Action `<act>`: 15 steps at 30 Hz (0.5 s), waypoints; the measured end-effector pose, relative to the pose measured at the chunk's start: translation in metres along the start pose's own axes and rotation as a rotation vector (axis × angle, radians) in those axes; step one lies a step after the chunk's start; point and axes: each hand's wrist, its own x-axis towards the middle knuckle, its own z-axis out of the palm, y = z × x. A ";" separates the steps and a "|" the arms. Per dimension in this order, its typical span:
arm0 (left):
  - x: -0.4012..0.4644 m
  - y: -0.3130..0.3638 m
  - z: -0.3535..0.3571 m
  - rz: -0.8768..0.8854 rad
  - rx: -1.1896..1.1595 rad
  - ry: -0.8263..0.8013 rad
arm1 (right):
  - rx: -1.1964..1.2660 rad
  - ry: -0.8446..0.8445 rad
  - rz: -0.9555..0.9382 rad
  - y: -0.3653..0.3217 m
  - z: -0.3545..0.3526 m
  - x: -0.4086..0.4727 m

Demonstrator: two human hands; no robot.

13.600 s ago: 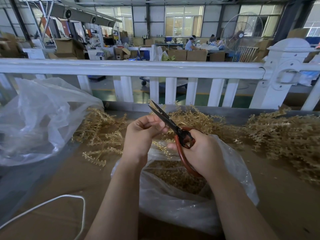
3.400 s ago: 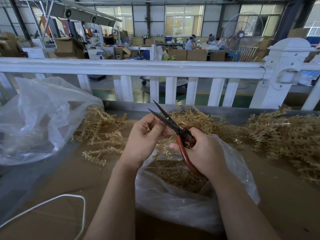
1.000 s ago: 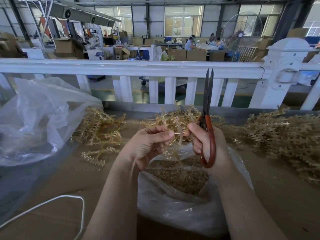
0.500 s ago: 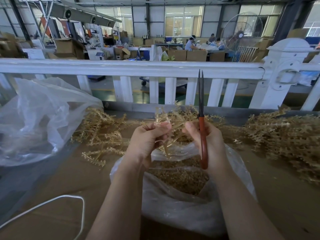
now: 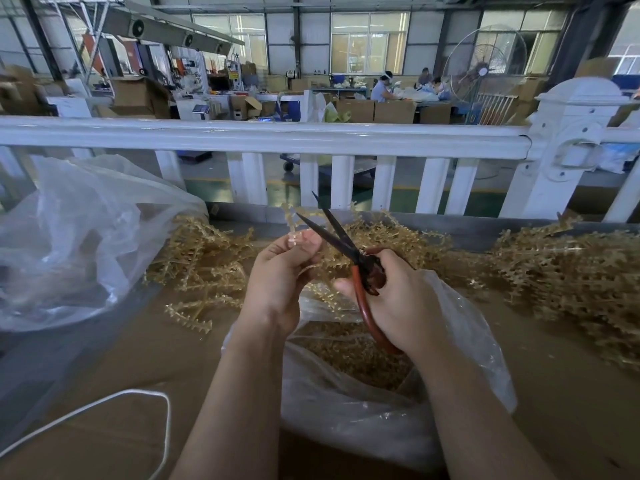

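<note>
My left hand (image 5: 277,278) pinches a thin golden plastic sprig (image 5: 290,220) that sticks up from its fingertips. My right hand (image 5: 398,299) grips red-handled scissors (image 5: 346,247); the dark blades are parted and point up-left, right beside the sprig at my left fingertips. Both hands hover over an open clear plastic bag (image 5: 381,410) holding small golden cut pieces (image 5: 353,351).
Heaps of golden plastic sprigs lie on the brown table at left (image 5: 201,268) and right (image 5: 571,278). A large crumpled clear bag (image 5: 69,237) sits at left, a white cord (image 5: 138,396) near the front. A white railing (image 5: 263,136) borders the far edge.
The scissors swung from pointing straight up with blades together to tilting up-left with blades parted at my left fingertips. My left hand now holds a single sprig upright.
</note>
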 end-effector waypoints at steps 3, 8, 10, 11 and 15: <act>0.000 0.000 0.001 0.020 0.019 -0.037 | -0.037 0.008 -0.010 -0.001 0.000 0.000; 0.001 -0.002 -0.003 0.022 0.005 -0.086 | -0.077 -0.004 -0.020 -0.002 -0.002 -0.001; 0.002 -0.002 -0.005 0.018 0.007 -0.094 | -0.079 -0.006 -0.017 -0.002 -0.002 -0.001; 0.003 -0.001 -0.006 0.013 0.006 -0.094 | -0.084 -0.002 -0.020 -0.001 -0.002 -0.001; 0.004 -0.002 -0.008 -0.008 -0.014 -0.089 | -0.122 0.049 -0.043 -0.002 -0.001 -0.002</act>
